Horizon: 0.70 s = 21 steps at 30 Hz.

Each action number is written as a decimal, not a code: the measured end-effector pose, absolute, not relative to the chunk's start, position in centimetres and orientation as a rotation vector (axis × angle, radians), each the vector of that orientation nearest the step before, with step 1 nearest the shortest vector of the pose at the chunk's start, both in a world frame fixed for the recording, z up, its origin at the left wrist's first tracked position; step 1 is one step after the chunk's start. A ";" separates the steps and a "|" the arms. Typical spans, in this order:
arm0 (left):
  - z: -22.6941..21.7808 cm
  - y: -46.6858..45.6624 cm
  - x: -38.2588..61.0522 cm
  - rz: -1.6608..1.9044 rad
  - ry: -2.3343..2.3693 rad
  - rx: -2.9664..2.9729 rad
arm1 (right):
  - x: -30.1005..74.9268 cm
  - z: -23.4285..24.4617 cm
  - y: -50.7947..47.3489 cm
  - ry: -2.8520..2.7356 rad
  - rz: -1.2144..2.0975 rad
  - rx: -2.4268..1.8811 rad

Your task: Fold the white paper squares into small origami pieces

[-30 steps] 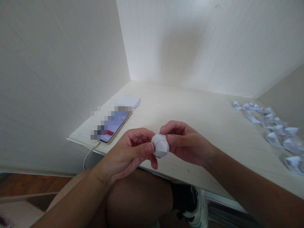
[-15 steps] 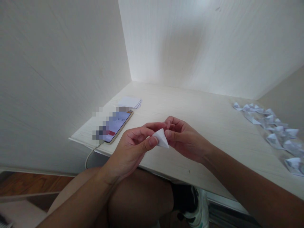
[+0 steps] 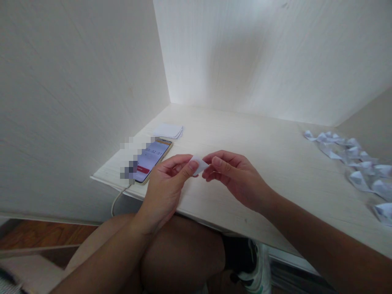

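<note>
A small piece of folded white paper (image 3: pixel 199 166) is pinched between the thumb and fingers of my left hand (image 3: pixel 171 179), above the table near its front edge. Its pointed end faces right. Close by that point is my right hand (image 3: pixel 232 173), fingers curved and thumb lifted away from the paper. Whether its fingertips touch the tip of the paper I cannot tell. Along the right side of the table lie several folded white paper pieces (image 3: pixel 361 179), grouped in uneven rows.
A stack of white paper sheets (image 3: pixel 168 130) lies at the back left of the white table (image 3: pixel 260 134). In front of it is a phone (image 3: pixel 150 161) showing a timer, with a white cable (image 3: pixel 115 200) hanging over the edge. Walls enclose the left and back.
The folded paper has turned, its point swinging to the right, and shifted slightly left and up in my left hand. My right thumb has come off it.
</note>
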<state>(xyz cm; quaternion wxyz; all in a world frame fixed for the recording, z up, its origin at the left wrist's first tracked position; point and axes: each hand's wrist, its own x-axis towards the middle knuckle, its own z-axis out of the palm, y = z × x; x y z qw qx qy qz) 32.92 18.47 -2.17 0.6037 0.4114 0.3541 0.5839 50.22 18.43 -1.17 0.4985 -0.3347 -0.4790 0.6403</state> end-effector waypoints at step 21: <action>-2.4 18.4 32.7 1.390 0.881 1.070 | 50.0 -1.0 18.3 -1.400 1.202 -1.047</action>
